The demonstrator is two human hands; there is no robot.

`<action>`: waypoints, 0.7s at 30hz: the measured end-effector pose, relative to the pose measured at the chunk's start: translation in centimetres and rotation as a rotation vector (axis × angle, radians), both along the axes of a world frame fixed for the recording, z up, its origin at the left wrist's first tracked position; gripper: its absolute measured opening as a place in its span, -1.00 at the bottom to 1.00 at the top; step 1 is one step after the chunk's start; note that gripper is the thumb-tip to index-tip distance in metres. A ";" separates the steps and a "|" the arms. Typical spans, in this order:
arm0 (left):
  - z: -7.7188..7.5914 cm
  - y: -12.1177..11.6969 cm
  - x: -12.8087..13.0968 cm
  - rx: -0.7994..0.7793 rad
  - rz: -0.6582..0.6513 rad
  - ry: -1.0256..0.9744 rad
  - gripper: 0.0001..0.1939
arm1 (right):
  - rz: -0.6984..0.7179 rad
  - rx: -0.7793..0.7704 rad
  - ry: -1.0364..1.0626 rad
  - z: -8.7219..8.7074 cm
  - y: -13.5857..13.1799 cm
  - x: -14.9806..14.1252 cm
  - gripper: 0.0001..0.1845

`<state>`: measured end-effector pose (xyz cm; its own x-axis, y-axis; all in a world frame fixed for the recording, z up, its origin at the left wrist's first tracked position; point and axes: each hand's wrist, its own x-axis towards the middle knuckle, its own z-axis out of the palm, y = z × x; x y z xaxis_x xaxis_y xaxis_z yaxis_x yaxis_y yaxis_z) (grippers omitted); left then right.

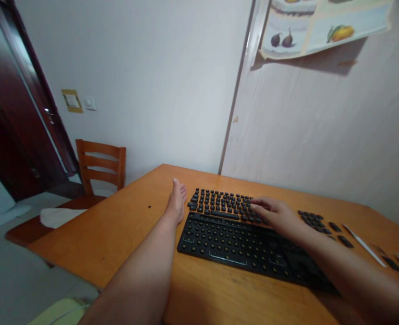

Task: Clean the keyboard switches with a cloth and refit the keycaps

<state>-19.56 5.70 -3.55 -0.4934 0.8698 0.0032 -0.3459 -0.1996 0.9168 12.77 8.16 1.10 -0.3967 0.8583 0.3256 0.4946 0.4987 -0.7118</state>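
Note:
A black keyboard base [219, 241] with its key caps off lies on the wooden table, its switches exposed in rows. Just behind it, many loose black keycaps [226, 201] are laid out in keyboard order, with a long space bar cap [224, 215] along the front row. My left hand [177, 201] rests on edge beside the left end of the keycaps, fingers stretched forward and holding nothing. Over the right end of those caps is my right hand [272, 210], palm down, its thumb and fingers apart. My right forearm covers part of the base's right side.
Another group of keycaps [312, 221] and larger dark pieces [345, 241] lie to the right. A white stick-like tool [363, 243] is beyond them. One small black piece [149, 206] lies left of my left hand. A wooden chair [100, 167] stands past the table's left edge.

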 end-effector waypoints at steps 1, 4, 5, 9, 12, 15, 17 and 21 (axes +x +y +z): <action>0.0 0.0 0.0 -0.003 -0.007 0.004 -0.06 | 0.031 0.029 -0.037 0.0 0.6 -1.3 -0.75; 0.0 -0.1 0.1 -0.012 -0.030 0.032 -0.03 | 0.077 0.132 -0.235 0.2 2.1 -5.2 -0.81; 0.0 -0.1 0.1 -0.012 -0.037 0.040 -0.02 | 0.073 0.169 -0.307 0.3 2.6 -6.4 -0.82; -0.1 -0.2 0.2 -0.011 -0.044 0.053 -0.01 | 0.047 0.193 -0.457 0.4 4.8 -10.4 -0.82; -0.2 -0.1 0.3 -0.018 -0.052 0.067 -0.05 | 0.023 0.188 -0.473 0.1 6.7 -12.8 -0.83; -0.2 -0.1 0.5 -0.025 -0.052 0.087 -0.05 | 0.013 0.176 -0.490 -0.2 8.4 -14.7 -0.83; -0.2 -0.2 0.6 -0.032 -0.047 0.105 -0.04 | 0.017 0.167 -0.505 -0.4 9.1 -15.9 -0.83; 0.0 -0.5 0.8 -0.038 -0.057 0.124 -0.03 | 0.028 0.160 -0.538 -0.7 10.1 -17.7 -0.84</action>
<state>-18.73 5.24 -3.53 -0.4412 0.8970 0.0272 -0.2393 -0.1468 0.9598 -4.98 18.24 0.43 -0.5648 0.8016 0.1958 0.7523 0.5977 -0.2772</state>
